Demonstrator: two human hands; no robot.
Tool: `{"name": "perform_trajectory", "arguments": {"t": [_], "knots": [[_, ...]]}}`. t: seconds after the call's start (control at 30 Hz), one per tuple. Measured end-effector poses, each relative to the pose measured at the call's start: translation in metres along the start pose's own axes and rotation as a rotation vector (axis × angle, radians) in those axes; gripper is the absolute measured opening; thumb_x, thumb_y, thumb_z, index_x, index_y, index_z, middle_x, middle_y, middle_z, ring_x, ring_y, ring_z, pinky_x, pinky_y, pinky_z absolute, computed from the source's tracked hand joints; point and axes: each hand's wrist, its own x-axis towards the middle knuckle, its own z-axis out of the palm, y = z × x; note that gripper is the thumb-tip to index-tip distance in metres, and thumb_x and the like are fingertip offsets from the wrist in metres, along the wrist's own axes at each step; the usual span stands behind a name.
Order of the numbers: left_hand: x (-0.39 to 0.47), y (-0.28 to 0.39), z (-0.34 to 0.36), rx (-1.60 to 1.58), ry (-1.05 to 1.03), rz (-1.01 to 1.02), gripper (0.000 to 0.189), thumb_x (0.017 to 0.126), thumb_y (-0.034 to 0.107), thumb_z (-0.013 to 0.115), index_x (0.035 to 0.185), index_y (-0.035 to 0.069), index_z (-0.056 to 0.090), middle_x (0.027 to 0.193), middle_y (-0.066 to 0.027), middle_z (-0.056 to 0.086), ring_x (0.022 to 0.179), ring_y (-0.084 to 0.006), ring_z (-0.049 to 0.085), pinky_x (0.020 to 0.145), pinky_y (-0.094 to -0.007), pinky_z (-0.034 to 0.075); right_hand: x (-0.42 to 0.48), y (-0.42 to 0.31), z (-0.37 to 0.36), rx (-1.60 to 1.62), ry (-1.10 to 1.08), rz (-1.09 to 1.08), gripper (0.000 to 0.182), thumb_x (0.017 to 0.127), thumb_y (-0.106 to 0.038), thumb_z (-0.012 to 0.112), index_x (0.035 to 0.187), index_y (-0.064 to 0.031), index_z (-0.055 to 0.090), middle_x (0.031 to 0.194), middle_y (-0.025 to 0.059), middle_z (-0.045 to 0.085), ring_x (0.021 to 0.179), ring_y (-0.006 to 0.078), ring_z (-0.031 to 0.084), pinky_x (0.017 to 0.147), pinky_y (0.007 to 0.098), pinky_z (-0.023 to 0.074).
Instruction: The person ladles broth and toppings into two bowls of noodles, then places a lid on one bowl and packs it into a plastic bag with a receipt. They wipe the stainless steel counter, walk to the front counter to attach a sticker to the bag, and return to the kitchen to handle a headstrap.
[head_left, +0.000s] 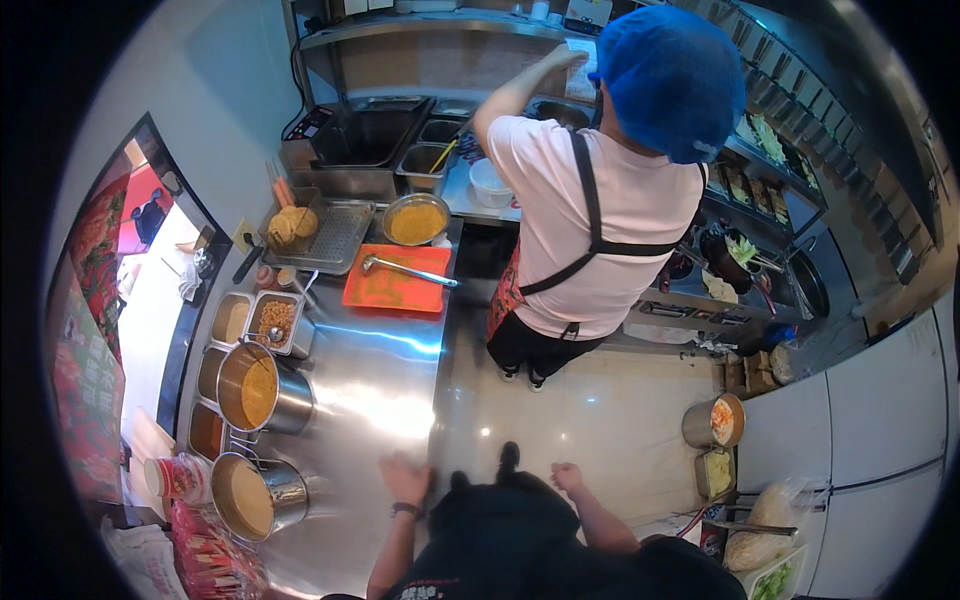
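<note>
My left hand (405, 478) rests at the edge of a stainless steel counter (360, 450), fingers spread, slightly blurred, with nothing in it. Over the floor on my other side hangs my right hand (568, 478), its fingers loosely curled and nothing visible in them. Nearest the left hand on the counter are a steel pot (285, 495) of pale beige liquid and, beyond it, another pot (292, 397) with yellowish-brown contents. Farther up, a ladle (409, 270) lies on an orange tray (390, 296). Beside that tray sits a metal bowl (417, 223) of yellow-brown food.
A co-worker (607, 225) in a blue hair cover stands ahead, back to me, holding up a paper slip (581, 69). Steel food pans (300, 334) line the wall side. At right are a floor pot (697, 420), a plastic bag (765, 517) and white cabinets (877, 405).
</note>
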Motion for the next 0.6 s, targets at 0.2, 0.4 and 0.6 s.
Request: {"name": "perform_trajectory", "arguments": {"t": [0.2, 0.4, 0.6], "knots": [[0.005, -0.031, 0.029, 0.17, -0.168, -0.292, 0.117, 0.066, 0.073, 0.059, 0.145, 0.0, 0.015, 0.148, -0.0322, 0.005, 0.139, -0.0448, 0.002, 0.109, -0.057, 0.008, -0.003, 0.019, -0.007, -0.056, -0.013, 0.065, 0.024, 0.084, -0.026, 0.063, 0.085, -0.0017, 0.062, 0.069, 0.0094, 0.064, 0.055, 0.0155, 0.057, 0.044, 0.0288, 0.0454], [0.014, -0.025, 0.013, 0.191, -0.369, -0.369, 0.132, 0.058, 0.081, 0.058, 0.147, 0.002, 0.002, 0.149, -0.0306, -0.006, 0.14, -0.0428, -0.008, 0.109, -0.0583, 0.003, -0.024, 0.051, -0.022, -0.204, 0.062, 0.062, 0.023, 0.081, -0.022, 0.065, 0.089, -0.0003, 0.067, 0.071, 0.0089, 0.066, 0.06, 0.0182, 0.061, 0.057, 0.0331, 0.0506], [0.022, -0.031, 0.014, 0.218, -0.478, -0.417, 0.141, 0.054, 0.082, 0.06, 0.145, 0.002, -0.011, 0.148, -0.0314, -0.014, 0.138, -0.0447, -0.015, 0.108, -0.0607, 0.0, -0.037, 0.082, -0.04, -0.22, 0.219, 0.153, 0.032, 0.076, -0.027, 0.07, 0.089, 0.0021, 0.069, 0.081, 0.0147, 0.068, 0.071, 0.0207, 0.064, 0.067, 0.0343, 0.0523]]}}
